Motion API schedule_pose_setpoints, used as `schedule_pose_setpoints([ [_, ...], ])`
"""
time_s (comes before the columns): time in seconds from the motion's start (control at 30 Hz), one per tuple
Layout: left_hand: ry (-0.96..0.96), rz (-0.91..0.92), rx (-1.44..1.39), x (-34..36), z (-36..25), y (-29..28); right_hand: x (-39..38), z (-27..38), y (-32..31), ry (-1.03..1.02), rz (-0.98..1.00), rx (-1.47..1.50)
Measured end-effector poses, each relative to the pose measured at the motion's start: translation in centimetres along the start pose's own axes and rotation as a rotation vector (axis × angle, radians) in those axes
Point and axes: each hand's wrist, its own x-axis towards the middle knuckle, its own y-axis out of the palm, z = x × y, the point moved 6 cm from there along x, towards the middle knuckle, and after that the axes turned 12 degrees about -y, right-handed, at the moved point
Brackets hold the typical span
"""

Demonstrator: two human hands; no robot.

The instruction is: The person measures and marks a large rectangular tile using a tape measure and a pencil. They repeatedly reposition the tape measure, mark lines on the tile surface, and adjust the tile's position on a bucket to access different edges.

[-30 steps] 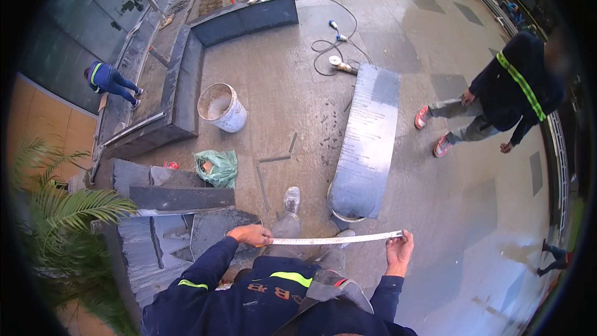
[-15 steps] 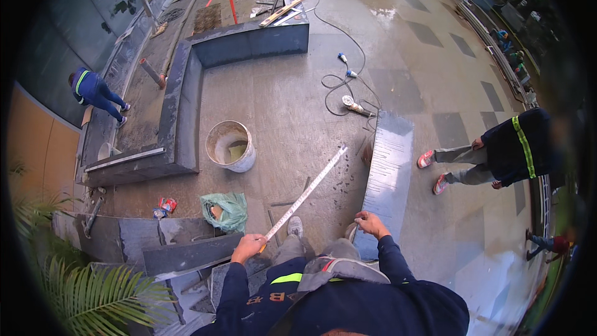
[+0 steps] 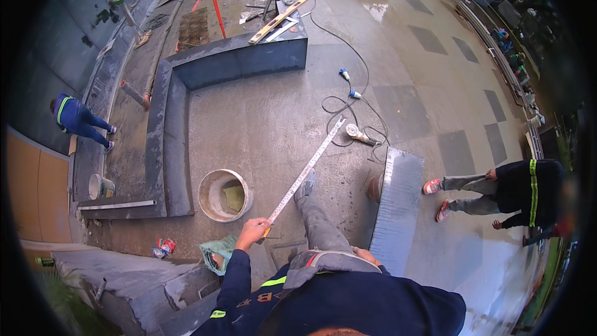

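Observation:
My left hand (image 3: 253,232) is closed around the near end of a long white measuring rule (image 3: 307,174) with a yellow-orange tip. The rule slants forward and right through the air, past my outstretched leg. Low by my right hip is my right hand (image 3: 365,256), its fingers mostly hidden, so I cannot tell what it holds. Beside it lies a long grey stone slab (image 3: 401,211) with many short cuts along its left edge, raised off the floor. A white grinder-like power tool (image 3: 357,134) rests on the floor beyond the slab.
A dirty white bucket (image 3: 203,194) stands ahead left, near a low dark stone wall (image 3: 171,143) carrying a spirit level (image 3: 280,20). A black cable (image 3: 367,96) loops over wet paving. A green bag (image 3: 214,254) lies left. People stand at right (image 3: 522,193) and left (image 3: 81,118).
My leg has come forward over the paving, and the view has shifted. My right hand has drawn back from the slab's edge to my hip. My left hand still grips the rule.

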Motion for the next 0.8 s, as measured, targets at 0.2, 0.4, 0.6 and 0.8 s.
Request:
schedule_pose_setpoints([
  [0.2, -0.154, -0.027, -0.016, 18.5, -3.0, -5.6, 13.5, 26.9, -11.6, -0.245, -0.308, 0.602],
  [0.4, 0.115, -0.011, 0.826, 27.3, -9.4, -9.7, 25.0, 58.4, -23.6, -0.497, -0.336, 0.232],
  [0.6, 0.015, -0.135, 0.738, 41.0, -23.4, -12.1, 42.8, 82.0, -27.8, -0.551, -0.159, -0.003],
  [0.8, -0.144, -0.276, -0.081, 59.0, -45.6, -17.6, 57.4, 94.4, -31.6, -0.262, 0.153, -0.592],
])
